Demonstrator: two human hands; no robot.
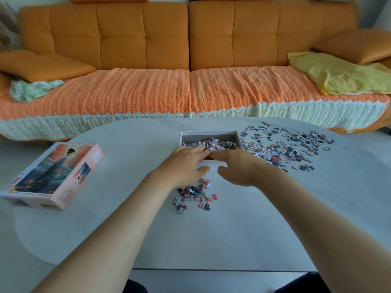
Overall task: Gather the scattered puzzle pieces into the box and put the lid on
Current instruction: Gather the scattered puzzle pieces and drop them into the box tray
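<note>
A white open box (186, 136) sits mid-table, holding a heap of puzzle pieces (213, 143). My left hand (186, 163) and my right hand (239, 166) meet over the box's near edge, fingers stretched forward over the pieces inside. What lies under the fingertips is hidden. A small cluster of loose pieces (194, 195) lies just in front of the hands. A wide scatter of pieces (283, 148) spreads to the right of the box. The pictured lid (53, 176) lies at the table's left edge, top side up.
The pale oval table (211, 240) carries everything. Behind it stands an orange sofa (190, 89) with a yellow cloth (338, 75) and a green cloth (31, 89).
</note>
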